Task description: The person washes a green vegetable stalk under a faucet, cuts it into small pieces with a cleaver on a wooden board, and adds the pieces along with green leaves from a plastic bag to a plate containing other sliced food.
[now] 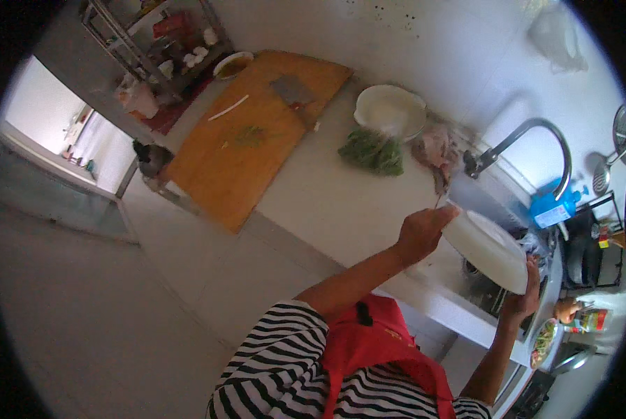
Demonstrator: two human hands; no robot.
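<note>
My left hand (423, 234) grips the upper-left rim of a white plate or shallow bowl (483, 249). On the opposite rim, my right hand (525, 293) has hold of it too. The dish is tilted over the sink (452, 188), and its pale outer side faces the camera. A curved metal faucet (541, 121) rises beyond it. Just past my left hand lies a piece of pinkish raw meat (434, 149) on the counter. Beside the meat are a bunch of leafy greens (373, 152) and a white bowl (390, 110).
A wooden cutting board (245, 157) bears a cleaver (294, 91) and green scraps. A blue pump bottle (554, 204) stands behind the sink. To the right sits a plate of cut food (543, 343). A metal shelf rack (135, 47) is at the far left.
</note>
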